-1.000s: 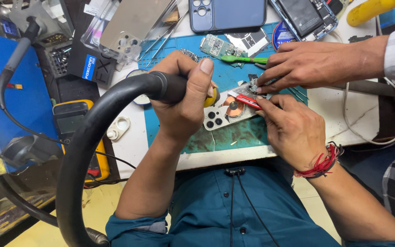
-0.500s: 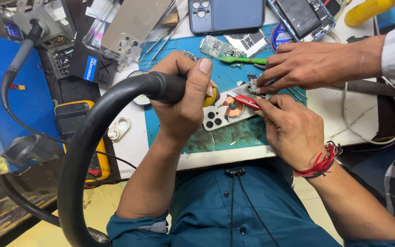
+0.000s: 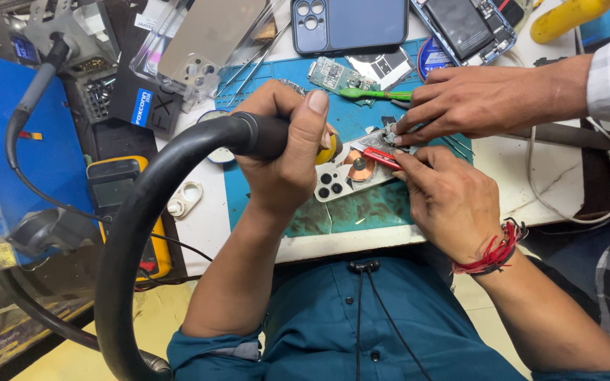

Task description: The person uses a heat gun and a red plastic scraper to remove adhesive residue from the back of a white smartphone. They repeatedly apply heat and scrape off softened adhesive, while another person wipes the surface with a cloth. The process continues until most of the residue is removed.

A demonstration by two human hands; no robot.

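Observation:
My left hand (image 3: 287,152) grips the black handle of a hot air tool (image 3: 255,135) with a thick black hose (image 3: 132,233), its yellow end aimed at an opened white phone back (image 3: 351,173) that shows a copper coil. My right hand (image 3: 446,201) holds a red-handled tool (image 3: 381,157) against the phone's right end. Another person's hand (image 3: 478,99) reaches in from the right and presses on that same end. The phone lies on a teal work mat (image 3: 361,212).
A blue phone (image 3: 351,25) and an opened phone (image 3: 464,25) lie at the far edge. A circuit board (image 3: 333,73), green tweezers (image 3: 375,94), a clear phone case (image 3: 202,42), a yellow multimeter (image 3: 118,194) and a blue machine (image 3: 15,152) stand to the left.

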